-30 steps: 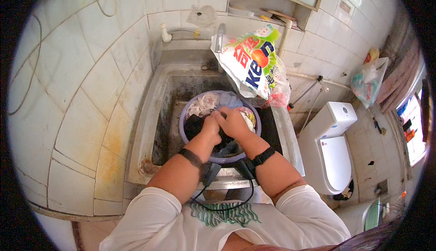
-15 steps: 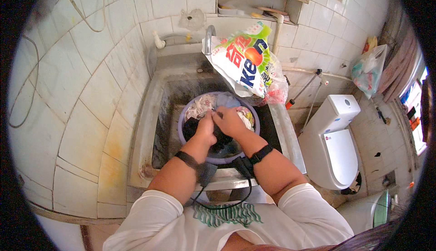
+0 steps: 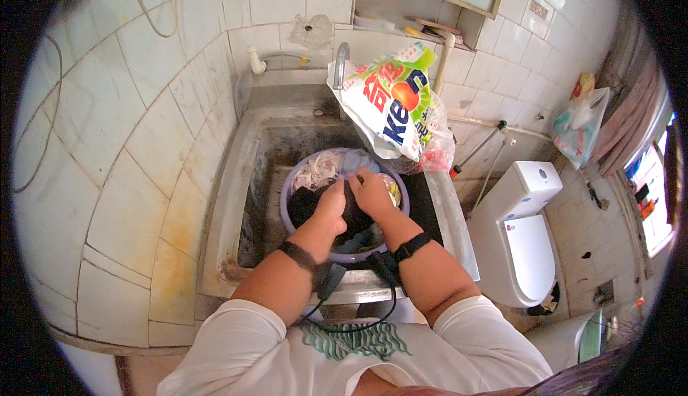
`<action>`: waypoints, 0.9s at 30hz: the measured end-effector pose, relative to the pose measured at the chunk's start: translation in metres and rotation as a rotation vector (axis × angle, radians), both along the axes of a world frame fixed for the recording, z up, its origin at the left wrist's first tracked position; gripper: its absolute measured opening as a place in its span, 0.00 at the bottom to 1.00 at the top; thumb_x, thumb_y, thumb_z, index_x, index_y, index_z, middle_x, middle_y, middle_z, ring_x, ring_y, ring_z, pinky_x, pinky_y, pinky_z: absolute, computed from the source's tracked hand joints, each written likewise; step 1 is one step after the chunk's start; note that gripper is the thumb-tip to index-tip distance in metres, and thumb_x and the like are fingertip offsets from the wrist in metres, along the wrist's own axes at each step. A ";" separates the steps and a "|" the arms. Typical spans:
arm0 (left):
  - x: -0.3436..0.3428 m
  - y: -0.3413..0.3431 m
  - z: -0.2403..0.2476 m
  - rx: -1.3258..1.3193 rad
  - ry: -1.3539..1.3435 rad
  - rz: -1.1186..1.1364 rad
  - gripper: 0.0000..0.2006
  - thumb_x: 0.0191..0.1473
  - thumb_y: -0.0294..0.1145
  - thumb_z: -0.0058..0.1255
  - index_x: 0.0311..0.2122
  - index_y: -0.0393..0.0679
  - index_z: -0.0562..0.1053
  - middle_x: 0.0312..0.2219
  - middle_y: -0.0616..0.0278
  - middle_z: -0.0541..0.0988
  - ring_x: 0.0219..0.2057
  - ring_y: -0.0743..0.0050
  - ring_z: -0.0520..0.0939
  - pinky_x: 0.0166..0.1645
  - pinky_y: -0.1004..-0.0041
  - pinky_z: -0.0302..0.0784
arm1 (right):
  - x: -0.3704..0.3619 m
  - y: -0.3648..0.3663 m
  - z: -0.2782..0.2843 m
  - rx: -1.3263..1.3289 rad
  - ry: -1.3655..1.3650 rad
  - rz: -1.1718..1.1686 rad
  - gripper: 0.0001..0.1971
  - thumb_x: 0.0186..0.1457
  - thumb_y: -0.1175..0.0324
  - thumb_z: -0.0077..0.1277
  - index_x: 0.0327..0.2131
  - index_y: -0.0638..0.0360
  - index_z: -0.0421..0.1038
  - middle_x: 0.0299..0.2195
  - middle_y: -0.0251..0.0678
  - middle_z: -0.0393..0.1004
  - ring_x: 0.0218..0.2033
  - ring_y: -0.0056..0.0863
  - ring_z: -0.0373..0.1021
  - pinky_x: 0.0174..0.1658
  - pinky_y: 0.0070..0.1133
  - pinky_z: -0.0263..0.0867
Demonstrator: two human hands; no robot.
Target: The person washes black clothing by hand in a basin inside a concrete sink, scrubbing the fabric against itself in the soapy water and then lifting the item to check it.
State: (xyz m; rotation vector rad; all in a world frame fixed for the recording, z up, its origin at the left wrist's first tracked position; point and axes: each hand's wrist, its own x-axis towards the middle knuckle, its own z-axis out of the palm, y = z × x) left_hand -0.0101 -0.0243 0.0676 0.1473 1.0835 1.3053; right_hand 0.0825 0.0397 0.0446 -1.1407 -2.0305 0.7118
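Note:
A pale purple basin [image 3: 284, 213] stands in a worn stone-like sink [image 3: 223, 210], full of laundry. My left hand [image 3: 331, 206] and my right hand [image 3: 371, 194] are close together over the middle of it, fingers curled in on a dark cloth [image 3: 305, 201]. Parts of that cloth show between and beside my hands; the fingertips are mostly hidden. Beyond them lie a pale floral cloth [image 3: 319, 169] and a blue-grey cloth [image 3: 358, 159]. A yellow patterned cloth [image 3: 392, 191] lies beside my right hand. Water seems to pool at the basin's near side.
A large white and green detergent bag [image 3: 383, 109] hangs or leans by the metal tap [image 3: 341, 63] at the sink's far right. Clear plastic bag [image 3: 438, 149] sits beside it. A white toilet [image 3: 532, 260] stands to the right, and tiled wall [image 3: 122, 181] rises on the left.
Both hands remain together over the laundry, with small finger and wrist movements. The view has shifted slightly, so the surroundings sit a little differently in the picture.

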 end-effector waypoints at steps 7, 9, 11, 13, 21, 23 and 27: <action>-0.031 0.036 -0.100 0.268 -0.265 -0.046 0.19 0.58 0.44 0.35 0.48 0.45 0.65 0.45 0.59 0.71 0.45 0.65 0.72 0.47 0.67 0.68 | -0.010 -0.034 0.028 0.098 -0.020 0.282 0.14 0.52 0.59 0.45 0.31 0.63 0.71 0.29 0.51 0.73 0.31 0.52 0.69 0.37 0.37 0.65; -0.026 0.032 -0.090 0.258 -0.162 0.135 0.16 0.55 0.43 0.39 0.43 0.44 0.68 0.39 0.59 0.74 0.39 0.65 0.76 0.44 0.67 0.71 | -0.011 -0.034 0.028 0.050 -0.033 0.250 0.15 0.52 0.59 0.45 0.32 0.62 0.71 0.31 0.53 0.73 0.34 0.52 0.69 0.39 0.37 0.65; -0.006 0.021 -0.047 0.192 -0.165 0.038 0.15 0.54 0.42 0.40 0.40 0.43 0.70 0.35 0.60 0.75 0.36 0.66 0.77 0.41 0.67 0.72 | -0.003 -0.014 0.013 0.026 -0.074 0.109 0.15 0.52 0.58 0.45 0.32 0.62 0.71 0.31 0.54 0.72 0.34 0.52 0.69 0.40 0.37 0.65; -0.001 0.011 -0.023 0.131 -0.161 -0.036 0.14 0.53 0.42 0.42 0.36 0.43 0.71 0.31 0.60 0.76 0.32 0.66 0.78 0.39 0.67 0.74 | 0.001 0.003 -0.003 0.005 -0.112 -0.008 0.16 0.52 0.58 0.45 0.33 0.62 0.72 0.32 0.55 0.72 0.35 0.52 0.69 0.41 0.37 0.64; -0.003 0.005 -0.012 0.070 -0.066 -0.017 0.13 0.53 0.40 0.43 0.36 0.42 0.72 0.30 0.60 0.76 0.32 0.66 0.78 0.39 0.66 0.73 | 0.002 0.002 -0.004 0.093 0.005 0.073 0.14 0.51 0.61 0.46 0.32 0.63 0.71 0.29 0.55 0.72 0.33 0.53 0.69 0.39 0.39 0.64; -0.010 0.008 -0.022 0.105 -0.089 0.019 0.13 0.53 0.39 0.43 0.38 0.42 0.71 0.32 0.59 0.76 0.32 0.65 0.78 0.40 0.66 0.73 | -0.004 -0.012 0.007 0.124 0.037 0.158 0.14 0.51 0.61 0.46 0.31 0.63 0.71 0.29 0.55 0.72 0.33 0.53 0.69 0.38 0.39 0.64; -0.017 0.017 -0.053 0.204 -0.163 0.004 0.15 0.53 0.40 0.42 0.39 0.41 0.71 0.34 0.57 0.77 0.33 0.62 0.78 0.41 0.65 0.72 | -0.008 -0.025 0.021 0.031 -0.029 0.258 0.12 0.51 0.65 0.46 0.33 0.65 0.71 0.31 0.53 0.72 0.34 0.49 0.69 0.39 0.31 0.64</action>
